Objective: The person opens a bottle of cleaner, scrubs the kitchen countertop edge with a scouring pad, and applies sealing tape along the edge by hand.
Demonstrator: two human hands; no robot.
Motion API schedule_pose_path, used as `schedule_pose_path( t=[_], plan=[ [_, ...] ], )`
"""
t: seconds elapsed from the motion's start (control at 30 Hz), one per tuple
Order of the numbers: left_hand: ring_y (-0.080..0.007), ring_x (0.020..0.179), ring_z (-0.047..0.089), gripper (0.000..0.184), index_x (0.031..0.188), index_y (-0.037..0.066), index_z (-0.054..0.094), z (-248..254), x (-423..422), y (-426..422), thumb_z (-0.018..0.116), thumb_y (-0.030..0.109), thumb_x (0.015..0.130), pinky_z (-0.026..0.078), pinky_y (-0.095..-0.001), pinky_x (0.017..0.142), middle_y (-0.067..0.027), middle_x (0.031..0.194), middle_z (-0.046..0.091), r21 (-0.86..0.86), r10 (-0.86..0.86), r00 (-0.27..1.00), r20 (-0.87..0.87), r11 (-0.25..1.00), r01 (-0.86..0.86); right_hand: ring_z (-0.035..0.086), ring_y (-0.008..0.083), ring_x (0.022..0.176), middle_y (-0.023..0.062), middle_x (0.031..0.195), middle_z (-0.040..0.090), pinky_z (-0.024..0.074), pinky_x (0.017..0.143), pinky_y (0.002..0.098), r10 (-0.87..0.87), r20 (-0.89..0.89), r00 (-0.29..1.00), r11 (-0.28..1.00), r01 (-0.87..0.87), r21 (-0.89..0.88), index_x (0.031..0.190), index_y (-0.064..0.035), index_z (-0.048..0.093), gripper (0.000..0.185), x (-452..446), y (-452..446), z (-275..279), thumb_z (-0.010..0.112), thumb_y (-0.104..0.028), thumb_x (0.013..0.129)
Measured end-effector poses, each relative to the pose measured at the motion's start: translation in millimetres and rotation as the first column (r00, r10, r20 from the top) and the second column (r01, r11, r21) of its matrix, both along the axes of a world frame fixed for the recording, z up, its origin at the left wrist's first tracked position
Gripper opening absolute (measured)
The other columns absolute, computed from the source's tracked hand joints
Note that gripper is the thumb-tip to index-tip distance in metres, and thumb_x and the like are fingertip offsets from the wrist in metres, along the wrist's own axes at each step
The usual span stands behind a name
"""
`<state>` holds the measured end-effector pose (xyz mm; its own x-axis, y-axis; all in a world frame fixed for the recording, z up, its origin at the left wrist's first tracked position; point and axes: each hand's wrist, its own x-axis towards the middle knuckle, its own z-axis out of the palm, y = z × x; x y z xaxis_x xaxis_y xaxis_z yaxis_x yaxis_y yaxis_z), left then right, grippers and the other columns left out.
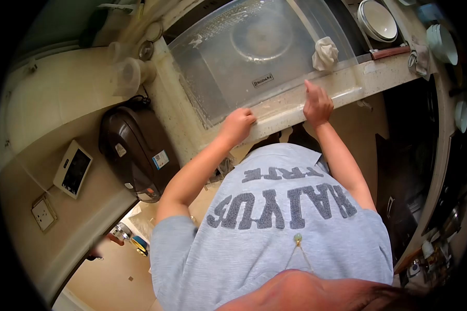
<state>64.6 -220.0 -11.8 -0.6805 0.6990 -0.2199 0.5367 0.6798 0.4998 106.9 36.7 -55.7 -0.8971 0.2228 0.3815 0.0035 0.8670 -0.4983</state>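
Observation:
A large clear plastic bin [218, 67] with a small dark label lies across the counter in front of me, wet and showing droplets. My left hand [238, 126] is closed at its near left edge, fingers curled over the rim. Further right, my right hand [318, 106] rests by the near edge with thumb and fingers apart; the underside of that hand is hidden. Just beyond it, a crumpled white cloth [325, 54] sits on the plastic, touched by neither hand.
White bowls [379, 20] stand at the back right, near a stack of pale green bowls [441, 44]. A dark brown appliance [137, 147] is left of the counter. Clear plastic jugs [128, 76] are at the upper left. A wall socket [44, 212] shows at far left.

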Motion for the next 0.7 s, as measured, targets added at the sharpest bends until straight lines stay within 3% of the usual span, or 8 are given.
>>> schedule_pose_path(
  t=[0.17,0.23,0.37,0.43,0.5,0.6,0.7],
  plan=[
    [-0.0262,0.084,0.058,0.008,0.074,0.008,0.065,-11,-13,96,0.059,0.005,0.07,0.048,-0.0358,0.072,-0.0073,0.081,0.06,0.071,-0.132,0.985,-0.114,0.987,0.141,0.056,0.0232,0.075,0.0013,0.086,0.057,0.0446,0.059,0.0353,0.016,-0.01,1.0,1.0,-0.016,-0.008,0.116,-0.0178,0.053,0.046,-3,1,1,0.052,-0.003,0.072],
    [-0.0261,0.084,0.058,0.008,0.074,0.008,0.065,-9,-14,97,0.059,0.005,0.07,0.048,-0.0358,0.073,-0.0069,0.081,0.059,0.128,-0.123,0.987,-0.1,0.983,0.135,0.056,0.0232,0.075,0.0013,0.086,0.057,0.0446,0.059,0.0352,0.016,-0.02,1.0,1.0,-0.017,-0.006,0.116,-0.0178,0.053,0.047,-4,2,-1,0.052,-0.003,0.072],
    [-0.0254,0.084,0.058,0.007,0.075,0.01,0.065,0,-9,43,0.06,0.006,0.072,0.048,-0.0364,0.071,-0.0063,0.081,0.059,-0.008,-0.062,0.998,0.014,0.998,0.062,0.056,0.0234,0.075,0.0016,0.086,0.058,0.0449,0.06,0.0356,0.022,0.007,1.0,1.0,-0.022,-0.01,0.115,-0.0176,0.053,0.047,-1,2,2,0.052,-0.003,0.071],
    [-0.0255,0.083,0.057,0.009,0.076,0.01,0.066,3,-9,42,0.059,0.005,0.072,0.048,-0.0369,0.071,-0.0066,0.08,0.059,0.054,-0.056,0.998,0.03,0.997,0.055,0.056,0.0235,0.076,0.0017,0.086,0.058,0.045,0.06,0.0358,0.014,0.01,1.0,1.0,-0.014,-0.019,0.115,-0.0175,0.053,0.046,-2,2,1,0.052,-0.003,0.071],
    [-0.0267,0.082,0.057,0.01,0.075,0.009,0.064,-11,-10,81,0.058,0.004,0.07,0.048,-0.0375,0.071,-0.0069,0.081,0.059,0.176,-0.071,0.997,-0.033,0.982,0.076,0.056,0.0236,0.076,0.0018,0.087,0.058,0.0452,0.06,0.036,0.029,0.009,1.0,0.999,-0.029,-0.019,0.115,-0.0173,0.053,0.046,0,3,1,0.052,-0.003,0.071],
    [-0.0275,0.081,0.057,0.009,0.075,0.009,0.063,-16,-19,130,0.056,0.004,0.07,0.048,-0.0378,0.07,-0.0076,0.082,0.058,0.216,-0.111,0.989,-0.1,0.968,0.131,0.056,0.0236,0.076,0.0022,0.088,0.059,0.0454,0.06,0.0361,0.034,-0.018,0.999,0.999,-0.034,-0.013,0.115,-0.0166,0.054,0.045,-1,2,1,0.052,-0.003,0.072],
    [-0.0289,0.081,0.056,0.008,0.077,0.008,0.061,-16,-29,126,0.056,0.007,0.071,0.048,-0.0387,0.07,-0.0099,0.084,0.058,0.187,0.027,0.993,-0.115,0.982,-0.005,0.057,0.0237,0.075,0.002,0.088,0.06,0.0454,0.06,0.0356,0.04,-0.048,0.998,0.999,-0.041,-0.022,0.114,-0.0157,0.053,0.043,0,5,1,0.05,-0.002,0.073]
  ],
)
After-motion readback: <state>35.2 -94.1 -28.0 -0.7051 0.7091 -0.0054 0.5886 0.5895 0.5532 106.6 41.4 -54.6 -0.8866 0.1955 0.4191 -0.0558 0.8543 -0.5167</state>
